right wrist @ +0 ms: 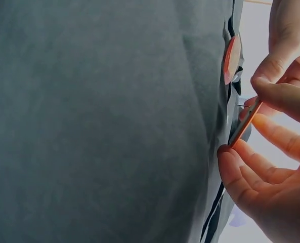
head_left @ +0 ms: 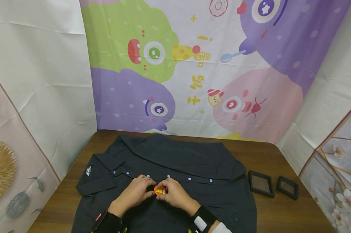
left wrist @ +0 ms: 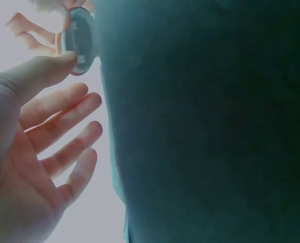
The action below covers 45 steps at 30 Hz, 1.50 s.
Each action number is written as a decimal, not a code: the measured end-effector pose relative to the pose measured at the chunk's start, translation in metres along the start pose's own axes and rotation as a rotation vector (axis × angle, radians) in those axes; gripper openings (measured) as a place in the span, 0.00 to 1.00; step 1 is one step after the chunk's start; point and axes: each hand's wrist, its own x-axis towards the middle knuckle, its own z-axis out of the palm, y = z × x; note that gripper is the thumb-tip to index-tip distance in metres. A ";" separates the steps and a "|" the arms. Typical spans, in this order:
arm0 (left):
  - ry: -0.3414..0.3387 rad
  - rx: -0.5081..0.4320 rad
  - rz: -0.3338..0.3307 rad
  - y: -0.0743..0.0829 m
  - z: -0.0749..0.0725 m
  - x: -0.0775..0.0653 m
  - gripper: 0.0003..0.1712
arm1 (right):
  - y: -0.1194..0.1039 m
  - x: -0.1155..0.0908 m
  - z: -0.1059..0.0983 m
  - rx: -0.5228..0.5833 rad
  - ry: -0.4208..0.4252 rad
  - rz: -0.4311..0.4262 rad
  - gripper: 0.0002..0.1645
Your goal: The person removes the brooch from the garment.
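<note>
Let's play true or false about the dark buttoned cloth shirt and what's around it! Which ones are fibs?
1. The dark buttoned cloth shirt lies on a brown wooden table. True.
2. Two black rectangular frames are left of the shirt in the head view. False: the frames are on its right.
3. The right hand pinches a round orange badge. True.
4. The small round shirt buttons are bright red. False: the buttons look white.
5. Two black wristbands show in the head view. True.
</note>
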 end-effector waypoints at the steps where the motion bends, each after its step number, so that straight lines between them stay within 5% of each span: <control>1: 0.000 0.000 -0.001 0.000 0.000 0.000 0.15 | 0.000 0.000 0.000 0.003 -0.001 0.001 0.15; 16: 0.016 -0.036 0.030 -0.003 -0.007 -0.003 0.10 | -0.002 -0.002 -0.001 0.019 0.033 -0.047 0.16; 45: 0.122 -0.139 -0.046 0.002 -0.005 -0.002 0.09 | -0.005 -0.004 -0.006 0.205 0.108 -0.106 0.13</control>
